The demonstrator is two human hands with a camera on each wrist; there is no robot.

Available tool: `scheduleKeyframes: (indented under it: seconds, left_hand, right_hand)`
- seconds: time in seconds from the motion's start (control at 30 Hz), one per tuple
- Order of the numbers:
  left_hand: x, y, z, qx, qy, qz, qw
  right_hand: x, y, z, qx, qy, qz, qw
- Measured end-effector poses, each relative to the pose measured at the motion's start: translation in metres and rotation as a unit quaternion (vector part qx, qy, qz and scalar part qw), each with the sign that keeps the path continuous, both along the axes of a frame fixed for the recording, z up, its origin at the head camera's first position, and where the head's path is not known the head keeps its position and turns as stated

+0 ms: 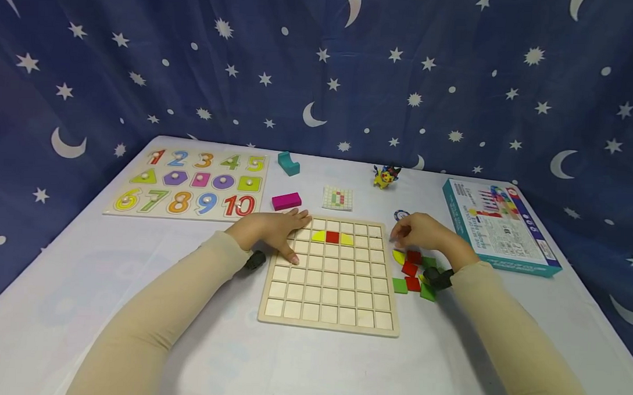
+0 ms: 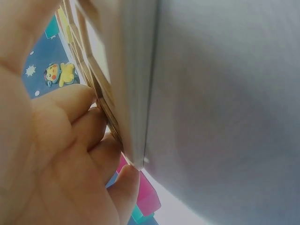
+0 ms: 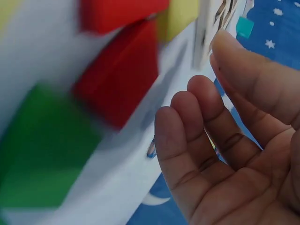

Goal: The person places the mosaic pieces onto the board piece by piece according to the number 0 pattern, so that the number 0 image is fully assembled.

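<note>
A wooden grid board (image 1: 329, 326) lies on the table. My left hand (image 1: 273, 228) rests over its upper left corner, fingers spread; the left wrist view shows fingertips right at the board's edge. Near the top of the grid, a red square tile (image 1: 332, 237) sits between two yellow rounded tiles (image 1: 318, 236). Just off the board's right side, my right hand (image 1: 425, 231) hovers with fingers loosely bent, and no tile shows between them. Below it are loose tiles: several red tiles (image 1: 412, 284), green tiles (image 1: 399, 286) and a yellow tile (image 1: 399, 257).
Behind the board lie a small pattern card (image 1: 338, 199), a magenta block (image 1: 286, 201) and a teal curved block (image 1: 288, 163). A number puzzle (image 1: 188, 178) is at left, a yellow figurine (image 1: 386, 177) at back, a boxed set (image 1: 499, 221) at right. A small round disc (image 1: 401, 214) lies beyond my right hand.
</note>
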State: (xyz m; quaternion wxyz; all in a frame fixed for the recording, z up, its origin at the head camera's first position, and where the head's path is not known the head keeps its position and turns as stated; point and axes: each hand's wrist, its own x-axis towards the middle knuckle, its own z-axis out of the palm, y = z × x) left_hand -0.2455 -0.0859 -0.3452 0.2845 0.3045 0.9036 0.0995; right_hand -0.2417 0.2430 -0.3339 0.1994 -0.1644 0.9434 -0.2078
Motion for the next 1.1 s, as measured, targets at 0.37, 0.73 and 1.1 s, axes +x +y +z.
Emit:
scheduleKeyframes:
  seconds: [0.37,0.73,1.1]
  left_hand:
    - [0.001,0.0,0.001,0.001,-0.008,0.013,0.9999]
    - [0.002,0.0,0.002,0.002,-0.009,0.014,0.9999]
    - [0.0,-0.001,0.001,0.006,-0.007,0.011,0.9999]
  right_hand:
    - [0.009,0.024,-0.003,0.002,-0.033,-0.024,0.999]
    - [0.015,0.03,-0.006,0.003,-0.046,-0.031,0.998]
    - [0.012,0.024,-0.008,-0.003,-0.019,-0.027,0.999]
